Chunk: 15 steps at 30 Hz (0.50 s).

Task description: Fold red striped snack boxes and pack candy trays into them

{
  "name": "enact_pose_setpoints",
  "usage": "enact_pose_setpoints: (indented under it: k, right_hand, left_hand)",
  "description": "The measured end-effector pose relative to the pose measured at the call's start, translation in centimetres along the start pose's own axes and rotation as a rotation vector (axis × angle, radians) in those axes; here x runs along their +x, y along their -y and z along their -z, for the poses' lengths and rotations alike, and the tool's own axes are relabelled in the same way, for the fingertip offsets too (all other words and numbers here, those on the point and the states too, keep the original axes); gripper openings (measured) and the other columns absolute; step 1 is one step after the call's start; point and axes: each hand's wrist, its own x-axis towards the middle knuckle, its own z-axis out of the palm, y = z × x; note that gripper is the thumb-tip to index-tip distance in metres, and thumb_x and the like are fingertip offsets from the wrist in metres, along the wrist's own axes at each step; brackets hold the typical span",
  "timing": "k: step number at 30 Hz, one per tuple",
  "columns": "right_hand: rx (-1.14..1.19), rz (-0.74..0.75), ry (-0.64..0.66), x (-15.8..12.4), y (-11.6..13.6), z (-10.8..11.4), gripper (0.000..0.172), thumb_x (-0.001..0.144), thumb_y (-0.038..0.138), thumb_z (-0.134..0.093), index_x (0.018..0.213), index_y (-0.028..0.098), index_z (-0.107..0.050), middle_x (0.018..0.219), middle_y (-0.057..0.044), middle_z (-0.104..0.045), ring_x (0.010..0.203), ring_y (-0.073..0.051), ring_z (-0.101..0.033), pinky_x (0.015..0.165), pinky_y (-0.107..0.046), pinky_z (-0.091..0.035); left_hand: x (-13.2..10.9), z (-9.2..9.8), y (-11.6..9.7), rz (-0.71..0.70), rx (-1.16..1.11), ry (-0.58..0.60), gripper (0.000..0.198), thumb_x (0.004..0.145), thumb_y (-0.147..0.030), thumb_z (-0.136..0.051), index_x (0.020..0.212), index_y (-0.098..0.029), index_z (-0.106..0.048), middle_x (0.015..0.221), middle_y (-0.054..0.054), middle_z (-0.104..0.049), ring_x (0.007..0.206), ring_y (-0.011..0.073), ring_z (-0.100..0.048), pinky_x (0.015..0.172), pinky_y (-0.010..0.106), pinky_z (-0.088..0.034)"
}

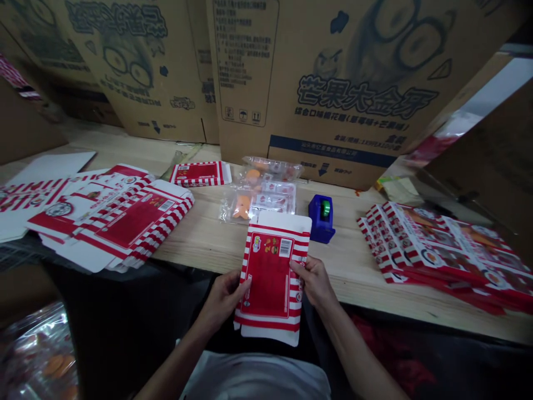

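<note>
A red-and-white striped flat carton (pixel 268 278) is held in front of my body, just off the table's near edge. Its red back panel with a barcode faces up, and white flaps show at both ends. My left hand (pixel 225 297) grips its left edge with the thumb on top. On the opposite edge my right hand (pixel 314 280) pinches it in the same way, the other fingers partly hidden beneath. Just beyond the carton lie clear packets (pixel 266 191) with orange pieces and printed sachets. Right of those stands a blue tape dispenser (pixel 321 219) with green tape.
Stacked flat cartons (pixel 137 222) lie at the left of the wooden table (pixel 350 266). Several window-front boxes (pixel 445 250) are piled at the right. A striped box (pixel 200 173) lies near large cardboard boxes (pixel 300 144) along the back. A bag of orange pieces (pixel 41 355) is at lower left.
</note>
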Motion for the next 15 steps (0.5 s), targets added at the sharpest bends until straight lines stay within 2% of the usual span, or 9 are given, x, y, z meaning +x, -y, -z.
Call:
enact_pose_setpoints:
  k: [3, 5, 8, 11, 13, 15]
  right_hand:
    - [-0.038, -0.075, 0.097, -1.8, -1.3, 0.0, 0.021, 0.072, 0.034, -0.077, 0.086, 0.019, -0.071, 0.082, -0.004, -0.075, 0.072, -0.022, -0.069, 0.070, -0.034, -0.055]
    - [-0.069, -0.102, 0.155, -3.0, -2.1, -0.1, 0.022, 0.077, 0.035, -0.073, 0.091, 0.019, -0.069, 0.088, -0.005, -0.074, 0.076, -0.021, -0.069, 0.074, -0.033, -0.055]
    - [-0.121, 0.003, 0.088, -3.7, -2.6, 0.1, 0.035, 0.080, 0.033, -0.071, 0.111, 0.025, -0.059, 0.104, -0.004, -0.071, 0.093, -0.020, -0.068, 0.084, -0.033, -0.053]
    - [-0.190, 0.170, -0.008, -2.6, -1.9, 0.5, 0.056, 0.079, 0.032, -0.072, 0.128, 0.031, -0.046, 0.116, -0.004, -0.066, 0.098, -0.019, -0.066, 0.086, -0.033, -0.053]
    - [-0.253, 0.226, -0.010, -1.5, -1.3, 1.0, 0.055, 0.080, 0.034, -0.070, 0.130, 0.030, -0.048, 0.118, -0.005, -0.064, 0.094, -0.019, -0.066, 0.082, -0.033, -0.054]
    - [-0.346, 0.269, -0.014, -0.5, -0.8, 1.5, 0.043, 0.081, 0.036, -0.067, 0.122, 0.027, -0.060, 0.112, -0.006, -0.066, 0.090, -0.019, -0.065, 0.078, -0.032, -0.054]
  left_hand:
    - [1.1, 0.1, -1.4, -0.166, -0.039, -0.053, 0.046, 0.079, -0.037, -0.069, 0.119, -0.017, -0.060, 0.109, 0.010, -0.071, 0.095, 0.0222, -0.067, 0.083, 0.031, -0.054]
    - [1.6, 0.0, -1.8, -0.206, -0.074, -0.089, 0.054, 0.080, -0.035, -0.068, 0.129, -0.018, -0.053, 0.114, 0.011, -0.069, 0.097, 0.0230, -0.067, 0.084, 0.033, -0.055]
    - [1.9, -0.2, -1.6, -0.208, -0.094, -0.080, 0.058, 0.080, -0.032, -0.068, 0.133, -0.018, -0.050, 0.118, 0.011, -0.068, 0.101, 0.0241, -0.066, 0.086, 0.035, -0.055]
    - [1.9, -0.1, -1.1, -0.192, -0.115, -0.028, 0.057, 0.081, -0.030, -0.067, 0.135, -0.021, -0.050, 0.125, 0.010, -0.065, 0.109, 0.0240, -0.063, 0.094, 0.036, -0.052]
    - [2.0, 0.1, -0.8, -0.181, -0.136, -0.003, 0.055, 0.080, -0.029, -0.069, 0.132, -0.021, -0.052, 0.124, 0.009, -0.065, 0.109, 0.0234, -0.063, 0.094, 0.036, -0.051]
    - [2.3, 0.3, -0.7, -0.147, -0.135, -0.008, 0.050, 0.078, -0.030, -0.071, 0.126, -0.020, -0.058, 0.115, 0.009, -0.069, 0.102, 0.0226, -0.066, 0.089, 0.034, -0.053]
